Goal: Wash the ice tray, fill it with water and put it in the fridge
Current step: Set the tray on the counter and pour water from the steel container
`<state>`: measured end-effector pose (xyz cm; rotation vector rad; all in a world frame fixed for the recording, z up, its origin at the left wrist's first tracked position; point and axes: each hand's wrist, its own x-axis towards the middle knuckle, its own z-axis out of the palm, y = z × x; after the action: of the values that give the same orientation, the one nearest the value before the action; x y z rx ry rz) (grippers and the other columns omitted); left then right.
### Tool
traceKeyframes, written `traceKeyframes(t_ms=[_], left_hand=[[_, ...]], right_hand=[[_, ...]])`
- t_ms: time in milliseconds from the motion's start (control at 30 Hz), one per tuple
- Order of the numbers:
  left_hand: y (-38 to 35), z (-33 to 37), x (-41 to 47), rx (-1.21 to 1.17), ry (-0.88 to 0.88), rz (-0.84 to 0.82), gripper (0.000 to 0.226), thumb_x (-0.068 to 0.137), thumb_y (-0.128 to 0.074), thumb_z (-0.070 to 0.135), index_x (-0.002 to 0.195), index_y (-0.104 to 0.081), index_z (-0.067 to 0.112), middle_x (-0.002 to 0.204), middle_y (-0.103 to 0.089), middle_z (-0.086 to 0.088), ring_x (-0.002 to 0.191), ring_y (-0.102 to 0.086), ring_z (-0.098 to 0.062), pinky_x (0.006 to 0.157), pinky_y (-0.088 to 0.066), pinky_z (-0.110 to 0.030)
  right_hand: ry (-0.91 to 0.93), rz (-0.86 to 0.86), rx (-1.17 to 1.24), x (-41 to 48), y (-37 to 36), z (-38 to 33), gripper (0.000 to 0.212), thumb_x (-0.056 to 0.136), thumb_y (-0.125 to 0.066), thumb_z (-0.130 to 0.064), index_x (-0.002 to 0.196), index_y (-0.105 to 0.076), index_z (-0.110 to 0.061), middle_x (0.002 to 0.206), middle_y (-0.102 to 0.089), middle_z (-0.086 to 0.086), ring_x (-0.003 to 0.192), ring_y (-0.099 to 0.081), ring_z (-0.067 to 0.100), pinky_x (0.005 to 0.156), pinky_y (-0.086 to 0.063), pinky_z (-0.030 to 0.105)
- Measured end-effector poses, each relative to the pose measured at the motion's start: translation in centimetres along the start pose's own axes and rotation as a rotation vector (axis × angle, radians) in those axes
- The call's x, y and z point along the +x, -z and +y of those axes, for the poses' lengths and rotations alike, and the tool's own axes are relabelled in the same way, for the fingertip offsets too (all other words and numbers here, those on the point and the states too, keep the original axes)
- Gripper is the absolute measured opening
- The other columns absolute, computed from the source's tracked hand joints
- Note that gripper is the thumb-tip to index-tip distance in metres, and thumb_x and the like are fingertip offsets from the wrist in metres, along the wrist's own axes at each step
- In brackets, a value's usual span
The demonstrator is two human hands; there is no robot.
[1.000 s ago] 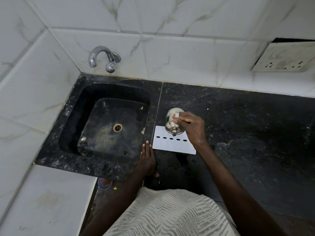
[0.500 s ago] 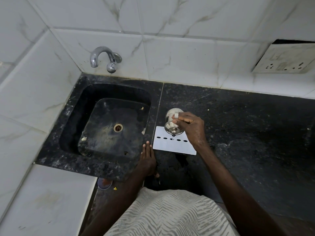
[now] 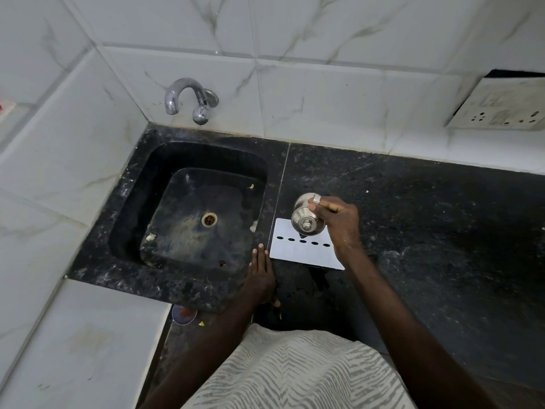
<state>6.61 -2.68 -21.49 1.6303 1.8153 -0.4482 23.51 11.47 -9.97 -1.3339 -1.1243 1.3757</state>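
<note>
My right grip (image 3: 339, 221) curled round a steel vessel (image 3: 305, 218), tipped over the white ice tray (image 3: 306, 253) on the tabletop (image 3: 427, 246), probably filling it. My left grip (image 3: 261, 271) lay flat beside the tray, likely to brace, next to the sink (image 3: 129, 219).

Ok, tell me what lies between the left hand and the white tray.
Only a narrow sliver of bare black counter, along its seam, separates the left hand from the white tray; the head view shows it.
</note>
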Motion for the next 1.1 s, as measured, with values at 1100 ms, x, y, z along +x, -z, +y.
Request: traceKeyframes(t_ms=[1100], left_hand=[[0.1, 0.3, 0.1, -0.045, 0.022, -0.025, 0.153, 0.069, -0.086, 0.056, 0.154, 0.020, -0.014, 0.160, 0.033, -0.034, 0.151, 0.027, -0.051, 0.127, -0.002, -0.057]], right_hand=[[0.303, -0.182, -0.162, -1.0, -2.5, -0.4, 0.026, 0.077, -0.085, 0.006, 0.101, -0.081, -0.002, 0.103, -0.078, -0.002, 0.101, -0.073, 0.005, 0.091, -0.058, 0.023]])
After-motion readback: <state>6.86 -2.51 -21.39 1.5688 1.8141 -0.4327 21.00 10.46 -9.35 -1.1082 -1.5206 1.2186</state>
